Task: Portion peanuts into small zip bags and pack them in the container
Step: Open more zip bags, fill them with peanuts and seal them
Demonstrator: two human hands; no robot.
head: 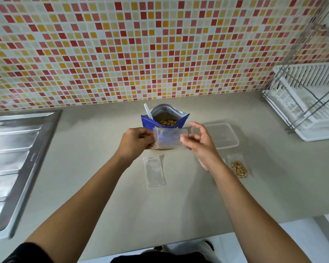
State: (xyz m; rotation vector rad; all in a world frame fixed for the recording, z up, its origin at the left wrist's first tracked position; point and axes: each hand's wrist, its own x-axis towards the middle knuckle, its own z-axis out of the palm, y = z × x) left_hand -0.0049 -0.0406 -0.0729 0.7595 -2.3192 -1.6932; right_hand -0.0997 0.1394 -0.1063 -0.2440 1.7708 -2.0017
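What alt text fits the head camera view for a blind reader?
A person's left hand and right hand hold a small clear zip bag by its ends above a grey counter. Behind it stands an open blue peanut bag with a white scoop; a clear container, a filled zip bag and empty zip bags lie nearby.

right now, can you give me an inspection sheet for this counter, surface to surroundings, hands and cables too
Surface: grey countertop, smooth.
Job's things: open blue peanut bag with a white scoop standing in it; clear container to its right, looks empty; filled zip bag nearer than the container; empty zip bag lying flat.
Clutter: nothing seen.
Hands: left hand and right hand each pinch an end of the held zip bag, in front of the peanut bag.
Cables: nothing seen.
Surroundings: steel sink drainboard left, white dish rack right, mosaic tiled wall behind.
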